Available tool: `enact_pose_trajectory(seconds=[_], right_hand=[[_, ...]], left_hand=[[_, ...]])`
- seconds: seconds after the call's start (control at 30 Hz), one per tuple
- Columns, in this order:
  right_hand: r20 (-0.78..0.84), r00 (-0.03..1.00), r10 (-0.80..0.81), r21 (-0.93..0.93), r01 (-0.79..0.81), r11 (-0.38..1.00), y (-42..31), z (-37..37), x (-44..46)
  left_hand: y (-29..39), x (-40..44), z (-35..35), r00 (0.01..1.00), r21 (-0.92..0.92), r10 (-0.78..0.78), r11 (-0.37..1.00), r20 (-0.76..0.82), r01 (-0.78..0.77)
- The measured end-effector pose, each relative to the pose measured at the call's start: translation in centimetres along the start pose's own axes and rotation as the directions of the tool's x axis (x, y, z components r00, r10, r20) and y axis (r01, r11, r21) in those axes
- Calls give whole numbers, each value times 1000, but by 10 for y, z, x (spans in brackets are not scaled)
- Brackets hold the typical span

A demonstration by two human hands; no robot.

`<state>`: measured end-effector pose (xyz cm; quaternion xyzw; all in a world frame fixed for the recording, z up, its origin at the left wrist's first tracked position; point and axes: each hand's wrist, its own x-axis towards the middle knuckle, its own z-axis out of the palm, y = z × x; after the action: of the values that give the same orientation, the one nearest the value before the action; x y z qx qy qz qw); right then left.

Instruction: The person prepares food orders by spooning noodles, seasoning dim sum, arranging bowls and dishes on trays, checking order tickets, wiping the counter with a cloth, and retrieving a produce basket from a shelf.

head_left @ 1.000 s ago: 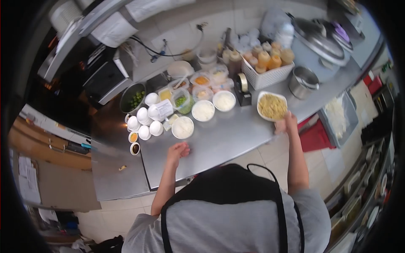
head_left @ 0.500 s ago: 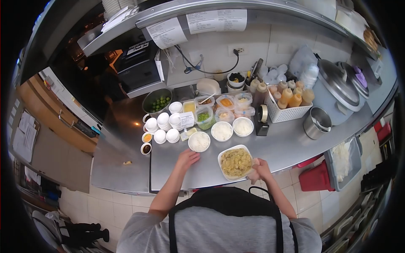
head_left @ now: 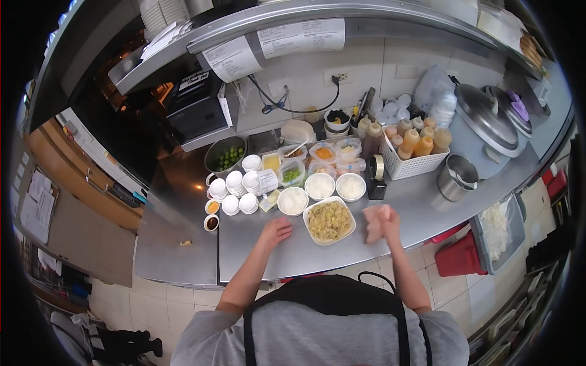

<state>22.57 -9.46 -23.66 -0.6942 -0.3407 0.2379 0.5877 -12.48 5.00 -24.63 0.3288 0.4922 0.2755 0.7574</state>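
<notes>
white, square plastic-looking bowl [head_left: 330,221] of yellowish food sits on grey steel counter [head_left: 262,259], just beside three round white rice bowls [head_left: 320,186] — i see my left hand [head_left: 276,232] near, its fingers loosely half open — my right hand [head_left: 388,222] closes on pinkish, crumpled thin cloth [head_left: 373,224].

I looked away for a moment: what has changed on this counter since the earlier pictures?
The dish of yellow food moved left and now sits on the counter; the right hand let go of it. The leftmost rice bowl shifted slightly right, toward the others. The right hand still holds a pinkish cloth-like item; the bottle basket stayed put.
</notes>
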Motion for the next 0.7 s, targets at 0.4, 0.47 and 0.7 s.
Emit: enact_pose_trajectory(seconds=[0.4, 0.47, 0.7], right_hand=[[388, 829, -403, -870, 474, 137, 36, -40, -5], [328, 865, -380, -914, 392, 102, 50, -53, 30], [-149, 972, -182, -982, -124, 141, 91, -53, 151]], left_hand=[[-35, -4, -19, 987, 27, 61, 998, -149, -58], [-35, -5, -17, 981, 30, 73, 997, -177, -68], [-38, -34, -19, 971, 44, 62, 998, -231, -54]])
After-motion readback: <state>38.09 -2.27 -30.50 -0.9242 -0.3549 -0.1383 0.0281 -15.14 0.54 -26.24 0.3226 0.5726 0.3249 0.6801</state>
